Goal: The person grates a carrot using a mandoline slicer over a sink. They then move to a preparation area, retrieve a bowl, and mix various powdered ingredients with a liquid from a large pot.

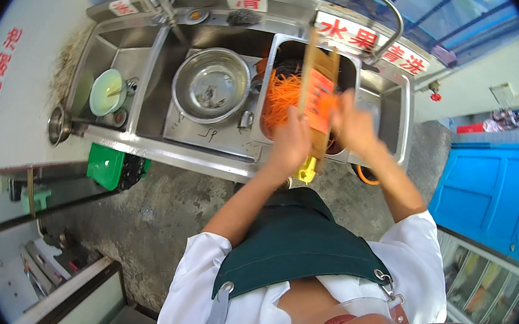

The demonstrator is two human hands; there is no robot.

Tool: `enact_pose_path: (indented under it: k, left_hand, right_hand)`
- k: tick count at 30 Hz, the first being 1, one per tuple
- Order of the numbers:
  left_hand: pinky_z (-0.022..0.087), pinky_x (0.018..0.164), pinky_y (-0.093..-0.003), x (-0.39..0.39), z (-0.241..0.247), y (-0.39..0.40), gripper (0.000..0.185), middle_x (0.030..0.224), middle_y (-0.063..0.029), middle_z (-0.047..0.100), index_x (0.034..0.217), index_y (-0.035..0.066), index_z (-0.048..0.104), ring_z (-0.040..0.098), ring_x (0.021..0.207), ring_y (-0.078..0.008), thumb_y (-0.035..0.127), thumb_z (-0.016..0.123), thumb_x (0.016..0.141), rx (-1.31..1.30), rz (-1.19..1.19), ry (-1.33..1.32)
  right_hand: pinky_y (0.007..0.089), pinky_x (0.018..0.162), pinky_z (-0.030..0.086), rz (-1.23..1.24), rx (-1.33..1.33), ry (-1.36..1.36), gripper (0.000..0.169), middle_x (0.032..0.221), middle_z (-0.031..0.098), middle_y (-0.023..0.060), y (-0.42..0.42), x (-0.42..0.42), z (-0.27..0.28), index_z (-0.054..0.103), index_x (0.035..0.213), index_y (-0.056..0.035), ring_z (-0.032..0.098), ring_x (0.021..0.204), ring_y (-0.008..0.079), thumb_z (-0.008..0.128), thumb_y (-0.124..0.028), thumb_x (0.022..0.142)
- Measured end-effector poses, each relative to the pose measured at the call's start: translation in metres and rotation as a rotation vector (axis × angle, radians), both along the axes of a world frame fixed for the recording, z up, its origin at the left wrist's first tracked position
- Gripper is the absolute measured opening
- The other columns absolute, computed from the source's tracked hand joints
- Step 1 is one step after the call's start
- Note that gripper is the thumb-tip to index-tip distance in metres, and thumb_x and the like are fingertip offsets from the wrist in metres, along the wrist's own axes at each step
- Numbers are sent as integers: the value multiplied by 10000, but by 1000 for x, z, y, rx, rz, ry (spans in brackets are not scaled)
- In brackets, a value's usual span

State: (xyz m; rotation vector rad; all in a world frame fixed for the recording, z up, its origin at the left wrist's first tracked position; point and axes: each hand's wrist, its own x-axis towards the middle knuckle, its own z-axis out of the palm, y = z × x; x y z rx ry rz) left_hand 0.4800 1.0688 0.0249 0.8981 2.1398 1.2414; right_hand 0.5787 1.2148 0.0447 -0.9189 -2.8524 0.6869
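My left hand (292,142) grips the near part of a wooden-framed mandoline shredder (318,94) with an orange plate and a yellow end piece (307,170). The shredder slants across a rectangular steel pan (351,64). My right hand (354,123), blurred, presses an orange piece, apparently a carrot (328,104), against the plate. Its fingers hide part of that piece. A heap of shredded carrot (283,95) lies in the pan, left of the shredder and beside my left hand. The board covers the pan's middle.
Left of the pan, a round steel basin (233,63) stands in the middle sink (155,102). The left sink holds a pale green bowl (98,95). A curved tap (398,14) rises behind the right sink (391,104). A green bin (105,165) stands below the counter edge.
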Motion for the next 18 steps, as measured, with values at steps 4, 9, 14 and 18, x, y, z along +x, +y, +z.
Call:
enact_pose_path:
  k: [4, 9, 14, 18]
  left_hand:
    - [437, 588, -585, -8, 17, 7, 209, 669, -296, 582, 1030, 8, 355, 580, 653, -495, 195, 413, 961, -20, -27, 33]
    - [429, 611, -586, -13, 8, -10, 212, 662, -311, 567, 1043, -15, 350, 572, 663, -506, 170, 418, 963, 26, -165, -25]
    - [439, 645, -584, -48, 15, -7, 214, 705, -303, 589, 1070, 22, 359, 576, 701, -514, 203, 413, 969, -40, -146, -84]
    - [441, 646, -591, -50, 19, -25, 225, 709, -319, 587, 1075, 18, 353, 577, 698, -514, 216, 388, 975, -114, -324, -109]
  right_hand:
    - [556, 626, 475, -25, 161, 248, 380, 799, 611, 294, -17, -12, -19, 369, 1173, -39, 610, 721, 469, 451, -326, 938]
    - [552, 614, 461, -285, -55, 335, 344, 779, 611, 281, 32, -37, -13, 382, 1086, -14, 589, 718, 494, 442, -326, 954]
    - [517, 574, 488, -207, 215, 158, 439, 756, 617, 251, -35, -33, -29, 401, 1174, 30, 617, 669, 442, 495, -314, 918]
    - [521, 512, 456, -360, 173, 230, 345, 697, 610, 245, 25, -58, -23, 336, 1126, -2, 602, 620, 430, 406, -301, 967]
